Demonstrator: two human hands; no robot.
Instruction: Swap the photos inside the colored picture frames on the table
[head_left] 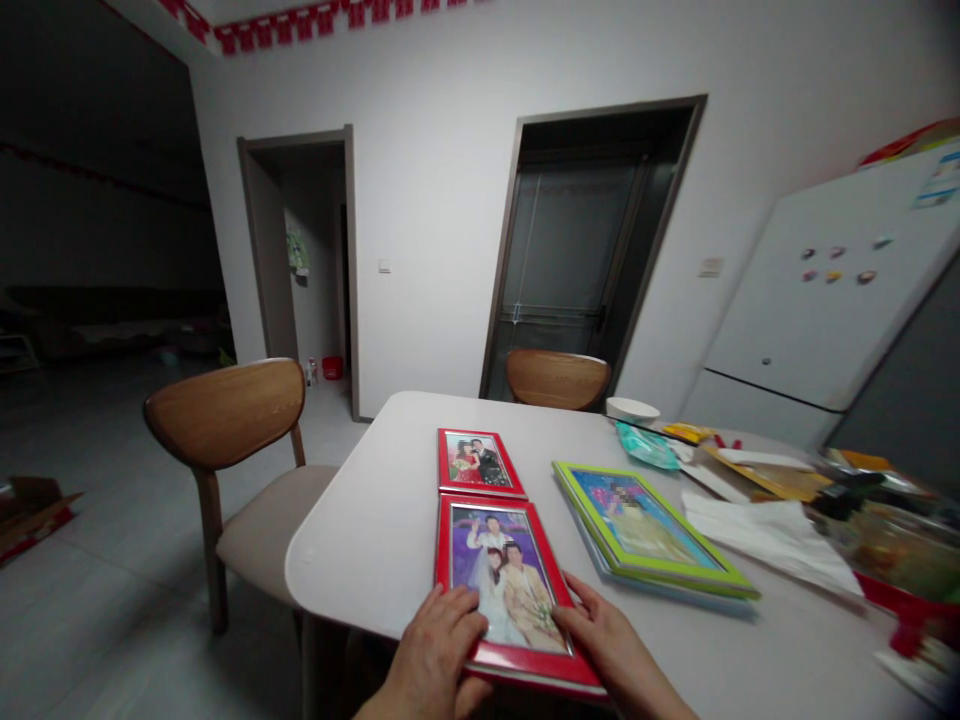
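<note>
A large red photo frame [504, 570] lies flat at the near edge of the white table [375, 520]. My left hand [437, 650] rests on its lower left part, fingers flat and slightly spread. On the frame's lower right edge sits my right hand [611, 645], fingers stretched along the border. A smaller red photo frame [478, 462] lies just beyond it, touching its top edge. To the right lies a green photo frame [645, 528], stacked on another frame.
Wooden chairs stand at the left [225, 420] and far side [556, 377] of the table. White tissue paper [765, 540], a white bowl [632, 409], packets and a red tray of clutter [892, 540] fill the table's right side. A fridge [840, 300] stands at right.
</note>
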